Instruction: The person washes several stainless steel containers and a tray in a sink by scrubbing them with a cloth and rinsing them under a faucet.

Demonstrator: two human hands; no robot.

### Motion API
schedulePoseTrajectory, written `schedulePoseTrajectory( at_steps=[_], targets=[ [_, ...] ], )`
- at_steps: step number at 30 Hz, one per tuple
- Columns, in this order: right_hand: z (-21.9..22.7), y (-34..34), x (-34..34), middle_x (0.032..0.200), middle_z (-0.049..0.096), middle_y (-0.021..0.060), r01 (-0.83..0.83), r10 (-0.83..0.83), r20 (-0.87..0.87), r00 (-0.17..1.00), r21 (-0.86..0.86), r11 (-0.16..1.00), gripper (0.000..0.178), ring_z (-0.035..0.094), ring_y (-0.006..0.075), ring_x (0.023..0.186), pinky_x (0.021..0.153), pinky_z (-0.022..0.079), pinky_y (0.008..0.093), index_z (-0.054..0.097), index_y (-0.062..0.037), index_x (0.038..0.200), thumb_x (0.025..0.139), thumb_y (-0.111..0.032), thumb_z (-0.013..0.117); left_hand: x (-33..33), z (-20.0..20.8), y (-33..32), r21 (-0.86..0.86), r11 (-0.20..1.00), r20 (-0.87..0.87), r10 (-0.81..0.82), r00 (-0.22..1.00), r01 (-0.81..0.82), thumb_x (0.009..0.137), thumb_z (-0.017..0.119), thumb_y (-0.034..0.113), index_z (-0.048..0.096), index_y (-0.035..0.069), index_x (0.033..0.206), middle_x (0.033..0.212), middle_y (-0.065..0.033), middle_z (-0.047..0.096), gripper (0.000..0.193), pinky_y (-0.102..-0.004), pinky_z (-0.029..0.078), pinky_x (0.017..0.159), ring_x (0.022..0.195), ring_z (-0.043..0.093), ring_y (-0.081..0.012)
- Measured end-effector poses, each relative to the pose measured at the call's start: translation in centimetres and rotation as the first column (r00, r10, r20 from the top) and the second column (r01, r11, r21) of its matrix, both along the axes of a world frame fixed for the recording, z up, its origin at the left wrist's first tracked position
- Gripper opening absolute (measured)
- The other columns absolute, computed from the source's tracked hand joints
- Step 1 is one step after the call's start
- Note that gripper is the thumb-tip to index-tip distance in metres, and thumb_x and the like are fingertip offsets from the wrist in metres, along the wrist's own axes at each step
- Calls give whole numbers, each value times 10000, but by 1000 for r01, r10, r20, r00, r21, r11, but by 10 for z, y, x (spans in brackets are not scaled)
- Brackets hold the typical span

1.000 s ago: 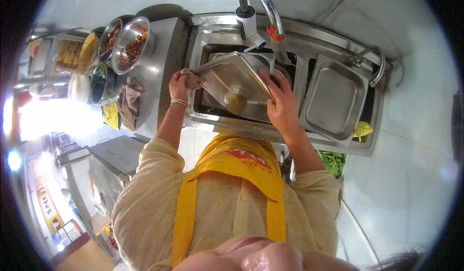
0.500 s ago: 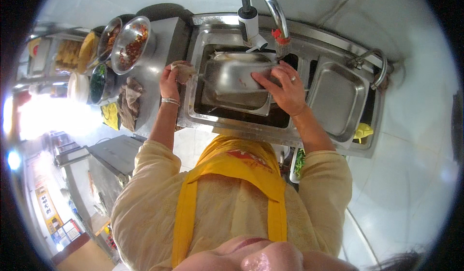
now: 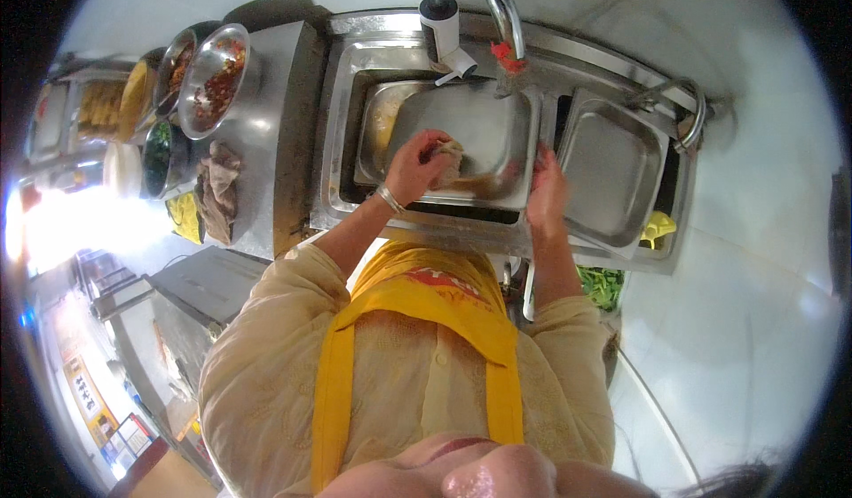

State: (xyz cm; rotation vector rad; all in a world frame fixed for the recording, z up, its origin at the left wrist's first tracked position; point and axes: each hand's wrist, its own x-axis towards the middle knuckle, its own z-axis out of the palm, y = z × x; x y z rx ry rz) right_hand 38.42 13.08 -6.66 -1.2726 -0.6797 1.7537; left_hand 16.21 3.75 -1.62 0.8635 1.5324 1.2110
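My left hand (image 3: 414, 171) is closed around a wet-looking beige cloth (image 3: 451, 161), pressed to the near part of a metal pan (image 3: 479, 112). That rectangular pan with rounded corners is tilted in the left sink basin. Along its right rim my right hand (image 3: 548, 189) is closed, its fingertips partly hidden and a little blurred. Under the pan, a second metal pan (image 3: 377, 116) shows on the left. The chrome faucet (image 3: 501, 19), with a red piece at its spout, hangs over the far side.
Another metal pan (image 3: 612, 174) lies at the right, beside a yellow cloth (image 3: 658, 228). A second tap (image 3: 697, 112) stands behind it. On the left counter sit a bowl of chopped red food (image 3: 217, 85) and a crumpled brown cloth (image 3: 217, 187). Green vegetables (image 3: 602, 287) are below the sink.
My left hand has brought the cloth rightward onto the pan. My right hand has gone from over the pan to its right rim. The pan has shifted and tilted, showing more of the pan beneath.
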Motion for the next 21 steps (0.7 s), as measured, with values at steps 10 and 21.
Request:
schedulePoseTrajectory(
  at_steps=[10,21],
  targets=[
    [17,-29,-42,1171,554,115,-93,90,172,981,11,996,429,510,198,1029,903,385,320,490,28,1247,963,-289,433,39,23,-5,151,663,-932,-152,329,734,686,665,112,595,106,966,1032,-40,618,288,-377,482,813,977,582,-243],
    [16,-45,-14,1067,591,96,-71,43,165,985,168,983,360,552,177,943,836,434,291,530,38,1150,968,-254,421,77,23,52,129,782,-883,-189,429,609,743,608,154,585,71,1008,1140,-113,569,278,-435,306,1058,1130,490,-282]
  ],
)
